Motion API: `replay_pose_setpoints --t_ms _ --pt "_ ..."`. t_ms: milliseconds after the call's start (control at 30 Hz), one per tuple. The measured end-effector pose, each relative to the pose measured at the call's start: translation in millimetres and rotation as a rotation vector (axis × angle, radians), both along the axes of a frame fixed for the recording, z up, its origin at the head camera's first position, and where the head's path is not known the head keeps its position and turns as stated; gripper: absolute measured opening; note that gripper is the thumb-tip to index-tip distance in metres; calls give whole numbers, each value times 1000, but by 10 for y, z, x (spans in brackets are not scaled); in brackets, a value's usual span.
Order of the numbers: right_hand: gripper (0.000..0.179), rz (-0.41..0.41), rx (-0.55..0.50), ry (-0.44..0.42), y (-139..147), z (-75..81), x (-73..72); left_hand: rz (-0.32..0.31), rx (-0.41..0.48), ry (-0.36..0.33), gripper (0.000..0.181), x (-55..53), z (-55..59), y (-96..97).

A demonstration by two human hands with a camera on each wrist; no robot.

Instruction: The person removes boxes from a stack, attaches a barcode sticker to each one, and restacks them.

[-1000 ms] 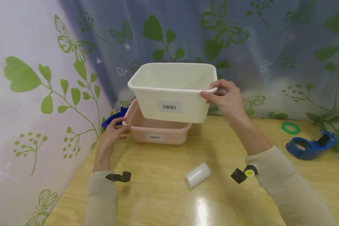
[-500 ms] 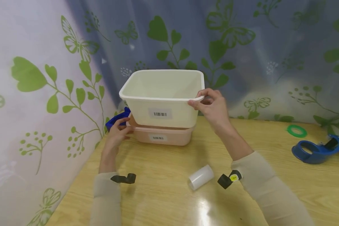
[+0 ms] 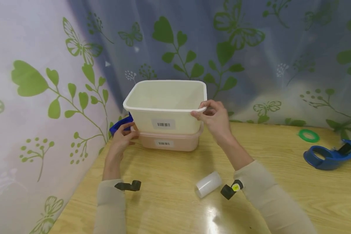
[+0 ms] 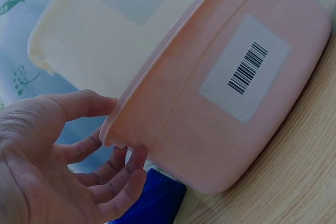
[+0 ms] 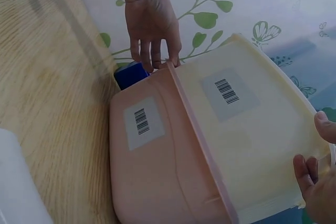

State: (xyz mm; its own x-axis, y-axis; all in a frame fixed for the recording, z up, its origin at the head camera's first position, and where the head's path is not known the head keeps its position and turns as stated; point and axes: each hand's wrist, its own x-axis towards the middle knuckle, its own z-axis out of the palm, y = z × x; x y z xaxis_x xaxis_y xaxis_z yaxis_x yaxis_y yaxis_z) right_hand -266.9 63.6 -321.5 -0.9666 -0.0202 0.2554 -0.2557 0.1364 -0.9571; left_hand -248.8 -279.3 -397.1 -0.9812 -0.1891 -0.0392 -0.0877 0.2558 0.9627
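Observation:
A cream-white plastic bin (image 3: 140, 119) with a barcode label sits partly down inside a pink bin (image 3: 182, 143), which also bears a barcode label and stands on the table. At the white bin's front right corner, my right hand (image 3: 214, 119) pinches the rim between thumb and fingers. My left hand (image 3: 119, 142) holds the pink bin's left rim; the left wrist view shows the thumb (image 4: 89, 103) on top of that rim and curled fingers below it. The white bin hides the inside of the pink one.
Behind my left hand lies a blue object (image 3: 122, 125), partly hidden. A white cylinder (image 3: 208, 184) lies on the wooden table (image 3: 163, 201) in front. To the right are a blue tape dispenser (image 3: 329, 158) and a green ring (image 3: 308, 136). A patterned curtain (image 3: 175, 32) hangs behind.
My right hand has brought the white bin down and to the left, from above the pink bin to partly inside it. My left hand keeps its hold on the pink rim.

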Motion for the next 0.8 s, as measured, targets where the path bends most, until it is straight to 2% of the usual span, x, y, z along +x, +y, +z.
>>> replay_pose_setpoints --t_ms 433,800 --pt "30 -21 -20 27 -53 -392 -33 -12 17 0 62 2 -16 -7" --pt "30 -43 -5 34 -122 -516 -64 10 22 -2 65 -26 -8 0"
